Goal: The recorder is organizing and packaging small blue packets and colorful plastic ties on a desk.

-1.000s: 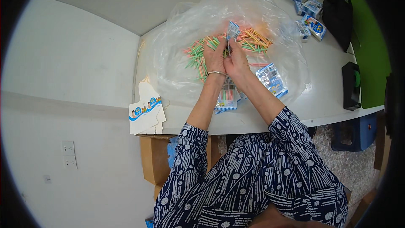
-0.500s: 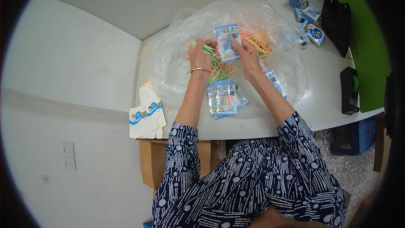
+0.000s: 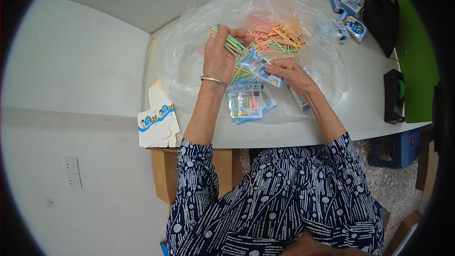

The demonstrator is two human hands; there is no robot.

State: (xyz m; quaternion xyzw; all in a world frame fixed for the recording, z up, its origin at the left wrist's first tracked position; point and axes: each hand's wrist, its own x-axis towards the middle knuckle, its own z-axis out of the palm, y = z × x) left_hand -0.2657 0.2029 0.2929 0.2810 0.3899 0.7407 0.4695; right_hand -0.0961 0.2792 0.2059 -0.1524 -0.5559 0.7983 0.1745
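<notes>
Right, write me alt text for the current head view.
A person's left hand holds a bunch of thin pastel sticks while the right hand grips a blue-and-white packet. A loose pile of similar sticks lies amid clear plastic on a white table, with more packets nearer the person.

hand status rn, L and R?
Left hand: closed around a bunch of thin colored sticks.
Right hand: closed, pinching a blue-and-white packet between thumb and fingers.
</notes>
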